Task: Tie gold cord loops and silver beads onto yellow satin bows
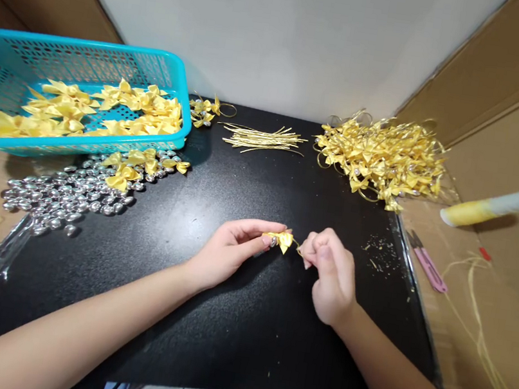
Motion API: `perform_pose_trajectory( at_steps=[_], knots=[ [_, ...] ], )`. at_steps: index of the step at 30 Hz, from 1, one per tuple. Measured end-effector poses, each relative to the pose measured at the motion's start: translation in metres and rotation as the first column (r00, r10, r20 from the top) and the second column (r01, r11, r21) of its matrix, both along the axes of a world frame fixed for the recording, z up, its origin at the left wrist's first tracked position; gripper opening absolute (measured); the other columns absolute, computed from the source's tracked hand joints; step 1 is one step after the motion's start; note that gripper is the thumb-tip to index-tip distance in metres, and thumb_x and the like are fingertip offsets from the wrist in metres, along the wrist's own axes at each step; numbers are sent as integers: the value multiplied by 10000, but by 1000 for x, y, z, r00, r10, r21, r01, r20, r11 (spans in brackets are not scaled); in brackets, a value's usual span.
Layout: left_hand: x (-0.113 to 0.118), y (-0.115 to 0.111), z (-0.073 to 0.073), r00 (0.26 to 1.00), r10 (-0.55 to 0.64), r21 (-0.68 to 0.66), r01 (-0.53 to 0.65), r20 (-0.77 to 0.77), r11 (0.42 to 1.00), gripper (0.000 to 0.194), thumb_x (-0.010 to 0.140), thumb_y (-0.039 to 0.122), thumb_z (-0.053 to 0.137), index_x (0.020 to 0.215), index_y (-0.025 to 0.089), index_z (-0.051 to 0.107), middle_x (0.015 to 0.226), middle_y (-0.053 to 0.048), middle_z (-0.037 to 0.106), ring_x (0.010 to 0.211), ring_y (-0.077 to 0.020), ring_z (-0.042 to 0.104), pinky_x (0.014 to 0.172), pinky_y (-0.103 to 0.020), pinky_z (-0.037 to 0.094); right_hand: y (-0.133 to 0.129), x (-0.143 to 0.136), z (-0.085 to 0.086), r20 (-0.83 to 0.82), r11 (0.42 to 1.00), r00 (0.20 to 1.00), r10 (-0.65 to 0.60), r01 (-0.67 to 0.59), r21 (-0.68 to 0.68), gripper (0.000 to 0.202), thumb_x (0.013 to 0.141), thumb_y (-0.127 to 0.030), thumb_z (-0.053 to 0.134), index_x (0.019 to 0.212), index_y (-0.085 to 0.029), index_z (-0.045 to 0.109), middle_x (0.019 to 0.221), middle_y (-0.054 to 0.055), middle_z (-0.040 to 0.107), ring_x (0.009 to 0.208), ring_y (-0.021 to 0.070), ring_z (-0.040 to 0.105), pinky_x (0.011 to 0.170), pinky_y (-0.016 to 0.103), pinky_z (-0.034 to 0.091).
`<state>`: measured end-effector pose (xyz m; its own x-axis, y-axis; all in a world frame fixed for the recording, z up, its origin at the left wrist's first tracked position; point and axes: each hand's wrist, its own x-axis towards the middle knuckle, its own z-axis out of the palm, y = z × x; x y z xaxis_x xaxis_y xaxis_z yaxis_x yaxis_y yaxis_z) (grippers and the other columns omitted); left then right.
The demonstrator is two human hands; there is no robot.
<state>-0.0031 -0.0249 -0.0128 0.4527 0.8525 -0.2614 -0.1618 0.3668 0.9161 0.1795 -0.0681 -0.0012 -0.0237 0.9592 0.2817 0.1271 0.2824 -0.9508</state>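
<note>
Pinching a yellow satin bow [285, 242], likely soft, beside its silver bead [274, 242], my left grip [227, 247]; my right grip [332, 277] clasps thin gold cord [296, 243].

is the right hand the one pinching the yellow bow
No, the left hand pinches the yellow bow, while the right hand grips the thin strand beside it.

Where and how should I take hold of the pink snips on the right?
Best by the pink handle, probably with the right hand once free, from above and the near side: the snips lie flat, handle end toward you, metal blades pointing away.
</note>
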Motion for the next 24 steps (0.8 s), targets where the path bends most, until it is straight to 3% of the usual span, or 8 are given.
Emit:
perform_pose_trajectory(
  at_steps=[3,6,11,18,21,24],
  knots=[
    [2,-1,3,999,28,7,-29,20,1000,242,771,265,759,1006,208,764,1038,-51,774,962,-185,709,953,-328,514,-3,-7,1,168,995,985,-32,15,103,297,927,-295,529,714,-235,330,653,-44,447,574,113,456,561,275,389],
    [5,-3,5,999,45,73,-43,-20,996,222,765,248,760,983,213,774,995,-46,783,956,-201,717,921,-327,536,-2,-16,1,256,969,946,-199,151,197,447,745,-219,754,710,-249,309,701,-31,584,583,120,559,558,271,472],
    [7,-7,5,987,89,236,-55,-132,970,217,789,228,734,1001,221,777,1023,-54,776,952,-208,713,909,-330,539,-3,-23,-6,306,929,886,-349,284,237,419,748,-204,757,698,-252,343,759,8,697,631,155,664,611,303,556],
    [8,-9,3,995,79,178,-66,-63,982,257,788,228,733,1042,215,764,1086,-56,762,1013,-216,706,932,-335,542,-3,-20,-7,288,925,888,-358,295,241,456,757,-132,716,680,-248,282,794,30,732,643,153,692,612,287,551],
    [8,-10,3,992,87,201,-66,-94,977,264,795,214,718,1055,207,761,1072,-63,765,983,-210,711,899,-320,548,-3,-21,-4,253,923,891,-376,338,183,454,739,-126,709,675,-248,276,762,22,730,576,129,646,602,281,534],
    [8,-10,4,983,104,276,-59,-150,959,261,806,184,698,1057,210,763,1028,-63,773,924,-193,712,848,-297,547,-3,-23,1,194,929,914,-357,369,-28,440,730,-177,719,676,-246,288,732,19,728,541,119,608,585,278,515]
  ],
)
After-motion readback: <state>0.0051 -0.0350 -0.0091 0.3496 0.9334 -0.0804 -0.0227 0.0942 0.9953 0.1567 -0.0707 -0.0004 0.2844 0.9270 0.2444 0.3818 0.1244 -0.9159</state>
